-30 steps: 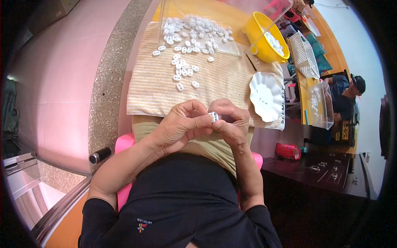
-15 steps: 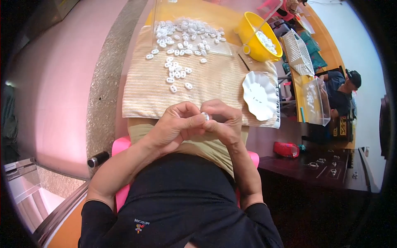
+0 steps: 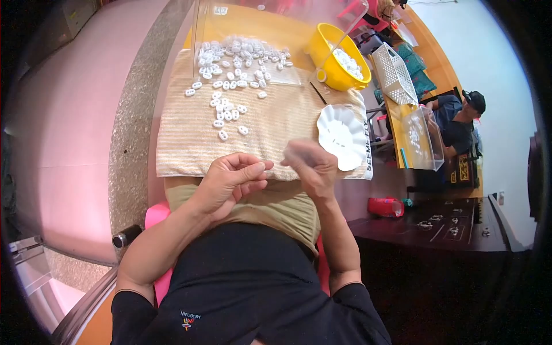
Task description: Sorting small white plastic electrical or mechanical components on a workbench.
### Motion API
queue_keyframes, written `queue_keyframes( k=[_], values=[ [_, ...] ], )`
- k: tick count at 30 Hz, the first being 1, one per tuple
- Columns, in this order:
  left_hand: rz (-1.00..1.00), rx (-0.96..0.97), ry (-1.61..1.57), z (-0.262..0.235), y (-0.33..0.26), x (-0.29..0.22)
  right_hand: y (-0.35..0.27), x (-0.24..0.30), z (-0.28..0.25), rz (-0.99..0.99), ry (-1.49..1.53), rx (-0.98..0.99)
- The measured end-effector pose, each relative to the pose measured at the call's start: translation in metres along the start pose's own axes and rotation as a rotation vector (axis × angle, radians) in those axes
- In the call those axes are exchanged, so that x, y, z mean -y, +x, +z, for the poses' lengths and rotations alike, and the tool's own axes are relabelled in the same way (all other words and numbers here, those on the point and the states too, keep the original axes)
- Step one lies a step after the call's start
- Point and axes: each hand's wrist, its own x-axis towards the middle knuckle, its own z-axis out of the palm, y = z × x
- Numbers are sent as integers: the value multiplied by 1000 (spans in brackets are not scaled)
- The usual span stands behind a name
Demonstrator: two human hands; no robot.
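My left hand (image 3: 237, 179) is in front of my lap by the towel's near edge, thumb and fingertips pressed together; whatever they may hold is hidden. My right hand (image 3: 310, 167), smeared by motion, is apart from it on the right, beside a white scalloped dish (image 3: 346, 154) with a few tiny dark bits in it. On the striped towel (image 3: 184, 144) lie several small white oval pieces (image 3: 223, 135), each with two dark holes. Many more pieces are heaped at the far side, in a clear plastic box (image 3: 290, 81).
A yellow basin (image 3: 322, 49) at the far right contains white parts. A thin black stick (image 3: 318, 92) lies between it and the dish. At another table on the right sit a white perforated basket (image 3: 397, 75), a clear box (image 3: 421, 141) and a person (image 3: 457, 123) at work.
My hands, which met around a small white piece, have separated. The right hand has moved right toward the dish; that piece is no longer visible. The whole view has shifted slightly.
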Motion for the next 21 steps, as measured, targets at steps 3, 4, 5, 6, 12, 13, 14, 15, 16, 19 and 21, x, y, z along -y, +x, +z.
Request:
queue_keyframes(
  k=[3, 4, 5, 6, 12, 13, 14, 15, 16, 19, 21],
  values=[
    [3, 16, -13, -2, 3, 1, 17, -7, -28, -149, -218, -108],
    [7, 13, -14, -2, 2, 1, 25, -1, -37, -184, -307, -149],
    [7, 1, -6, -3, 2, 1, 33, 5, -43, -201, -333, -233],
    [3, -6, 5, -2, 1, 2, 45, 7, -60, -328, -536, -289],
    [4, 5, 7, -5, 0, 4, 129, 37, -114, -529, -682, -650],
    [3, 0, 11, -4, -1, 4, 146, 39, -122, -565, -730, -684],
    [3, -10, 14, -3, -1, 4, 160, 38, -132, -533, -787, -685],
    [2, -16, 16, -1, -1, 4, 176, 36, -145, -502, -846, -686],
    [-7, 1, 22, 2, 3, 4, 193, 17, -176, -456, -625, -590],
    [11, -42, 17, -5, 3, 4, 187, -4, -154, -341, -785, -368],
    [7, -58, 54, -2, 0, 1, 168, -16, -127, -208, -455, -163]
  ],
)
